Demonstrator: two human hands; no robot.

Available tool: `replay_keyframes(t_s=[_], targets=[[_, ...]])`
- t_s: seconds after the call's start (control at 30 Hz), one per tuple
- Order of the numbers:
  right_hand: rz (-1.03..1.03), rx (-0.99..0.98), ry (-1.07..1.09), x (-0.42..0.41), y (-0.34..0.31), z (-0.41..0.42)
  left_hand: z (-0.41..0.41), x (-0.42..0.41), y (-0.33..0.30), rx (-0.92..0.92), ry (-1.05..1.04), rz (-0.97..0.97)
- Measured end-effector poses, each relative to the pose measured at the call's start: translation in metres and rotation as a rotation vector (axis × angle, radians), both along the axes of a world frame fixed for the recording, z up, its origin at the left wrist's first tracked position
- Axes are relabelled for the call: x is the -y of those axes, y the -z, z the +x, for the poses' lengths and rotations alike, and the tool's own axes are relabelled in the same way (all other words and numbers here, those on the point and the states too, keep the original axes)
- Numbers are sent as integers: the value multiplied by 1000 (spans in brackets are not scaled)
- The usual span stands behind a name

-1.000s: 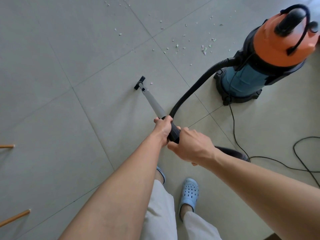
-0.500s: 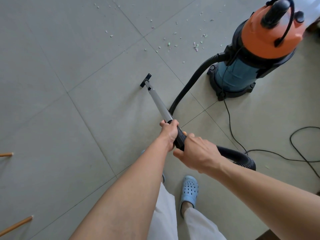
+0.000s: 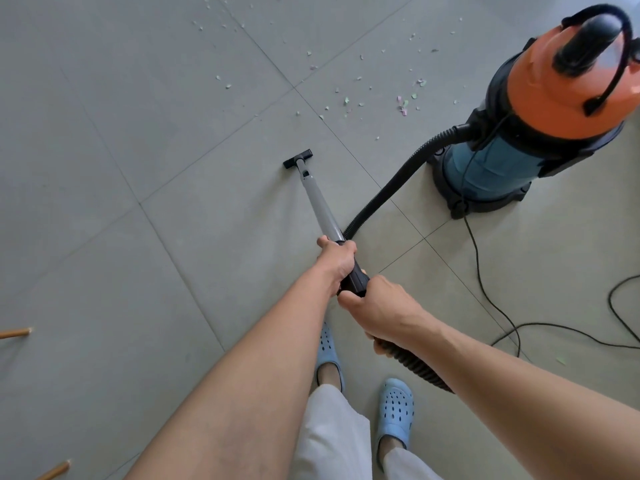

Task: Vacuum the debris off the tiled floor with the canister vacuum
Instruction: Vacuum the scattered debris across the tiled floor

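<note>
A canister vacuum [image 3: 540, 133] with an orange lid and blue body stands at the upper right on the grey tiled floor [image 3: 104, 168]. Its black ribbed hose [image 3: 391, 188] curves down to the grey wand [image 3: 320, 206]. My left hand [image 3: 337, 259] grips the wand where it meets the black handle. My right hand [image 3: 381, 308] grips the handle end just behind it. The small black floor nozzle [image 3: 298, 158] rests flat on a tile. Small pale green and pink debris bits [image 3: 403, 105] lie scattered beyond the nozzle, toward the canister.
The black power cord [image 3: 485, 289] trails from the canister across the floor at right and loops near the edge. My feet in light blue clogs [image 3: 394, 410] stand below the handle. Two wooden stick ends [image 3: 15, 332] poke in at the left edge.
The nozzle has slid right and slightly forward over the tile, and the single bit that lay beside it is gone. Both hands kept their grip; the view shifted so the debris sits nearer.
</note>
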State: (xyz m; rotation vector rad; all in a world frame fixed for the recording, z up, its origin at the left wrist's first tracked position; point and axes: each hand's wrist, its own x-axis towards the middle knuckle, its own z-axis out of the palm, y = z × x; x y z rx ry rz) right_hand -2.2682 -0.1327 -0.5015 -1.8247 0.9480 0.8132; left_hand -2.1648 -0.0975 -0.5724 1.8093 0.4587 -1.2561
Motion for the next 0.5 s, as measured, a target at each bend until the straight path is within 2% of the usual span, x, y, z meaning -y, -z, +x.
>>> replay_keyframes(t_s=[0.5], targets=[[183, 22, 312, 29, 43, 186, 191, 49, 39, 145, 266, 116]])
